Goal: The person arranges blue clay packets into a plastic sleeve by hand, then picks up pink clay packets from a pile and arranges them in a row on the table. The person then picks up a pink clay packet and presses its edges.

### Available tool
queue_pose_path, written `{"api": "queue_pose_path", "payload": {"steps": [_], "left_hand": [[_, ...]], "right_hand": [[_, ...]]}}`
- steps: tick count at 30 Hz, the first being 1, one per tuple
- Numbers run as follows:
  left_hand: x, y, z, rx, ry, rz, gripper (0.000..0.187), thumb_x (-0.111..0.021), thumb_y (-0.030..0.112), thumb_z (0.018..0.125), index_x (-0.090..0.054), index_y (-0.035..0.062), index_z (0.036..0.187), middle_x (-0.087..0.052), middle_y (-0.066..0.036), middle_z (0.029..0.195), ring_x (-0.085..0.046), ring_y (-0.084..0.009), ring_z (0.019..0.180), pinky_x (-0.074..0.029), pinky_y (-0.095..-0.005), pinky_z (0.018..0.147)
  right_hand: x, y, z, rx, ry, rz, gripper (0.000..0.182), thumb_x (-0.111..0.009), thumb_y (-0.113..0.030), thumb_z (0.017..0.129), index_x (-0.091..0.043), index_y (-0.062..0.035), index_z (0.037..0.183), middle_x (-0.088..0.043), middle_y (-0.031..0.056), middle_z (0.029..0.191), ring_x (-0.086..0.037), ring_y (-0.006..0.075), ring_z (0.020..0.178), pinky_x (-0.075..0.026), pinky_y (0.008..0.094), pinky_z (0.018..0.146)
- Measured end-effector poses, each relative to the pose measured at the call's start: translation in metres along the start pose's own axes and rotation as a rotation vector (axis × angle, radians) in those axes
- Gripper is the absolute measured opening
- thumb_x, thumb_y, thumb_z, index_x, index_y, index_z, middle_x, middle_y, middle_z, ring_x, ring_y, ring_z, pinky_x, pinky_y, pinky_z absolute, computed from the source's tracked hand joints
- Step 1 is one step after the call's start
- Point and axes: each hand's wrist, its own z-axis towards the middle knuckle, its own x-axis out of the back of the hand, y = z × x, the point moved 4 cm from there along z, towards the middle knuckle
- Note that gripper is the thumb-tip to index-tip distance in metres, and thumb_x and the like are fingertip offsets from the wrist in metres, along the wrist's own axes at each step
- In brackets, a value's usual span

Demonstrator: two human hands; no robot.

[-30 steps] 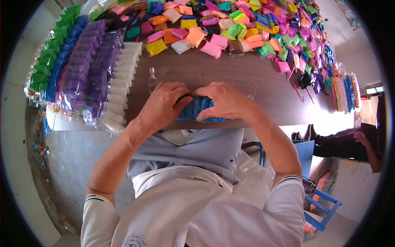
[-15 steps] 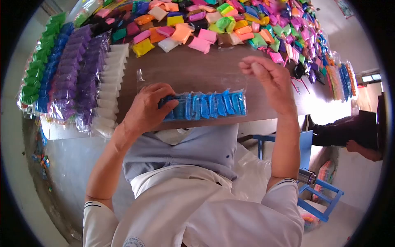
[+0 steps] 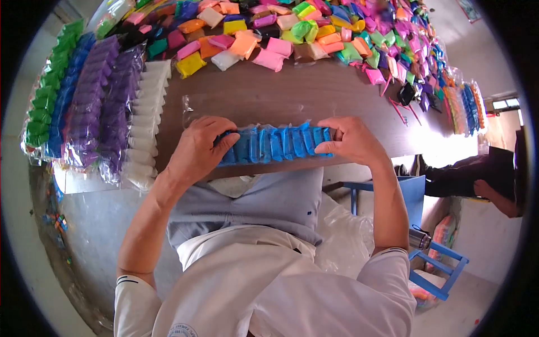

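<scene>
One row of blue packets (image 3: 281, 143) in clear film lies along the near edge of the brown table (image 3: 264, 92), between both hands. The left hand (image 3: 205, 143), partly closed, grips one end with curled fingers and thumb; the right hand (image 3: 355, 140), also half closed, pinches the other end. Just left stands a row of white packets (image 3: 149, 104), then purple rows (image 3: 119, 92). Farther off, loose multicoloured packets (image 3: 269, 33) are heaped across the table.
</scene>
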Motion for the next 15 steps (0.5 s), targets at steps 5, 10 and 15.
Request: {"api": "queue_pose_path", "payload": {"steps": [5,10,15], "left_hand": [[0.0,-0.001,-0.001,-0.023,-0.008,-0.001,0.019,-0.067,0.016,0.093,-0.068,-0.0004,0.103,-0.069,-0.016,0.103,-0.065,-0.0345,0.1,-0.05,-0.0411,0.089],[0.0,-0.002,-0.002,-0.023,0.008,-0.004,0.016,-0.066,0.013,0.093,-0.069,0.0007,0.102,-0.069,-0.015,0.101,-0.065,-0.0339,0.098,-0.05,-0.041,0.088],[-0.001,-0.004,-0.003,-0.036,0.015,-0.028,0.013,-0.066,0.011,0.092,-0.069,0.001,0.1,-0.07,-0.014,0.1,-0.065,-0.0339,0.098,-0.05,-0.0408,0.088]], "right_hand": [[-0.003,-0.026,0.002,0.213,0.129,-0.031,0.063,-0.09,-0.02,0.065,-0.069,-0.0068,0.122,-0.067,0.01,0.081,-0.058,0.0166,0.063,-0.05,0.0331,0.065],[-0.003,-0.022,0.014,0.191,-0.063,-0.306,0.063,-0.087,-0.033,0.065,-0.069,-0.0092,0.12,-0.07,0.0173,0.095,-0.067,0.035,0.084,-0.051,0.0427,0.082],[-0.001,-0.059,0.008,0.252,0.099,-0.336,0.063,-0.086,-0.037,0.065,-0.069,-0.007,0.117,-0.071,0.0155,0.1,-0.067,0.0349,0.09,-0.051,0.0432,0.084]]}}
